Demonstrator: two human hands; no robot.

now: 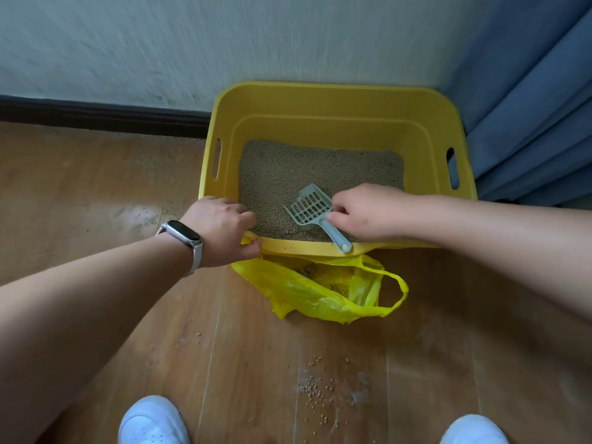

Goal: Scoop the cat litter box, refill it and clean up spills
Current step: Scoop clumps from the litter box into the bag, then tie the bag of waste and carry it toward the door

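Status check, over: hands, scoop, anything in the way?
Left hand grips yellow bag at litter box rim. Right hand pinches scoop, lying on litter. Spilled grains on floor.

Soft daylight, motion-blurred wall (128, 43), wide-angle edge stretch.

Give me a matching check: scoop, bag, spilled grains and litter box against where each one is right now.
1 scoop
2 bag
3 spilled grains
4 litter box

A floor, between the shoes
B against the wall, beside the curtain
C on the litter, handle over the near rim
D floor before the box, handle gripped by the left hand

Pairs: 1-C, 2-D, 3-A, 4-B
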